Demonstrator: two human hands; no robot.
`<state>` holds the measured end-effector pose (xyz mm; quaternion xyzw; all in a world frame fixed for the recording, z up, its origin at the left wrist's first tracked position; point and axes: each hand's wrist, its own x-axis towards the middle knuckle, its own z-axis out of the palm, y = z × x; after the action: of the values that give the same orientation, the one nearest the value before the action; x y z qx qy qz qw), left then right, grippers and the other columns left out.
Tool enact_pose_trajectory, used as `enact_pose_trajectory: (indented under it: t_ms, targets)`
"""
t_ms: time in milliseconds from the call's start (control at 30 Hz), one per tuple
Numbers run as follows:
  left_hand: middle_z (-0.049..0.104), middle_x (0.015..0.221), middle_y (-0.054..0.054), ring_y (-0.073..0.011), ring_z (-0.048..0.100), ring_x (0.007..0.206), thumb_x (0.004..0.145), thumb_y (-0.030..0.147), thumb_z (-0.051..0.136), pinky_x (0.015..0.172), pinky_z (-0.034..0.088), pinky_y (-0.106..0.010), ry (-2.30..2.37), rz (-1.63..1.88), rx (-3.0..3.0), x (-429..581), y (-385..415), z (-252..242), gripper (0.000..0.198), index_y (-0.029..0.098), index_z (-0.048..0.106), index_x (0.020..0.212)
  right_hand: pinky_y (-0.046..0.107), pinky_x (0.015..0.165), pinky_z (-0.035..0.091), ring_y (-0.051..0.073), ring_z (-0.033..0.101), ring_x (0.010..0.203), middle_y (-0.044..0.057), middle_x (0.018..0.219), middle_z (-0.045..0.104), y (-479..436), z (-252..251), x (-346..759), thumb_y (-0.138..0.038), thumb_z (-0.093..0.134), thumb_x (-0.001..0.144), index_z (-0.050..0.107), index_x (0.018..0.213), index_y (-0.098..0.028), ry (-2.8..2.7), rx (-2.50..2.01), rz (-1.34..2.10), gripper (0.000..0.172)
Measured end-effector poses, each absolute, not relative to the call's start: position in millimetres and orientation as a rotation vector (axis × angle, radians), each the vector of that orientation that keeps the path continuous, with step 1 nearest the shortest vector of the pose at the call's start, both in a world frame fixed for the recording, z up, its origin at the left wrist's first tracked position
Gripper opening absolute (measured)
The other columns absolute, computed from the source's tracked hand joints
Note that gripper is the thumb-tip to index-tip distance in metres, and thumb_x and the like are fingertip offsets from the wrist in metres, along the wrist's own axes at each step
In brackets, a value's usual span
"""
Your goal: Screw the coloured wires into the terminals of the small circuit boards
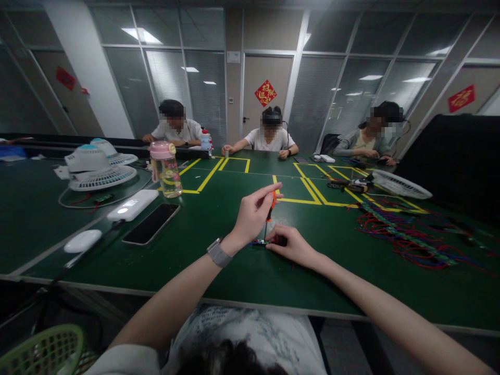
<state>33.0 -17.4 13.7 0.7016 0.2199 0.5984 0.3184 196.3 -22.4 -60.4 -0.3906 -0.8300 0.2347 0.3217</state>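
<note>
Two hands at a small circuit board with a screwdriver, on a green worktop [219,271].

At far left lie two white fans [97,169], a white oval case [83,240], a white power bank [133,204] and a dark phone [151,223], with a pink-lidded water bottle [166,169] behind them. Near the middle, the left hand [250,213], a watch on its wrist, has its fingers closed round the orange handle of a screwdriver [272,200], forefinger stretched over the top. The tool stands nearly upright, its tip down on the small circuit board [260,242], which lies flat on the worktop close to the near edge. The right hand [292,245] rests just beside it, fingers curled down onto the board's right end, pinning it. Further right sprawls a tangle of red and blue wires [406,234].
</note>
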Motion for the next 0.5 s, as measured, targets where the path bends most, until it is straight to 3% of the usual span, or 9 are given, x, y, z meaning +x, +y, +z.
enact_pose_trajectory:
  t_ms: [167, 267, 400, 500]
  targets:
    - [0.068, 0.093, -0.005, -0.0147, 0.065, 0.085, 0.084, 0.025, 0.065, 0.074, 0.053, -0.025, 0.691, 1.714, 1.960, 32.6, -19.2, 15.8, 0.016, 0.020, 0.073, 0.097, 0.026, 0.063, 0.044, 0.013, 0.055, 0.066, 0.001, 0.075, 0.059, -21.3, -61.8, 197.2, -0.019, 0.069, 0.077, 0.067, 0.082, -0.016, -2.185, -1.023, 0.613, 0.007]
    - [0.063, 0.094, -0.005, -0.0146, 0.061, 0.088, 0.082, 0.024, 0.067, 0.078, 0.051, -0.026, 0.757, 1.779, 2.027, 31.7, -20.4, 18.8, 0.011, 0.020, 0.074, 0.089, 0.026, 0.063, 0.044, 0.013, 0.055, 0.067, 0.001, 0.075, 0.058, -21.2, -61.4, 197.6, -0.019, 0.069, 0.078, 0.068, 0.084, -0.016, -2.202, -1.021, 0.587, 0.008]
    - [0.065, 0.111, -0.008, -0.0162, 0.062, 0.103, 0.094, 0.020, 0.046, 0.089, 0.050, -0.029, 0.618, 1.673, 1.955, 32.7, -19.6, 17.3, 0.027, 0.020, 0.071, 0.105, 0.026, 0.063, 0.044, 0.014, 0.055, 0.067, 0.001, 0.075, 0.057, -21.3, -61.1, 197.7, -0.020, 0.068, 0.079, 0.070, 0.089, -0.016, -2.240, -1.007, 0.535, 0.011]
    - [0.068, 0.104, -0.007, -0.0150, 0.066, 0.089, 0.094, 0.023, 0.049, 0.076, 0.053, -0.027, 0.568, 1.617, 1.887, 34.0, -18.7, 14.3, 0.026, 0.020, 0.068, 0.111, 0.027, 0.064, 0.045, 0.014, 0.056, 0.067, 0.002, 0.077, 0.058, -21.1, -61.8, 197.9, -0.021, 0.067, 0.080, 0.072, 0.090, -0.016, -2.250, -0.985, 0.526, 0.011]
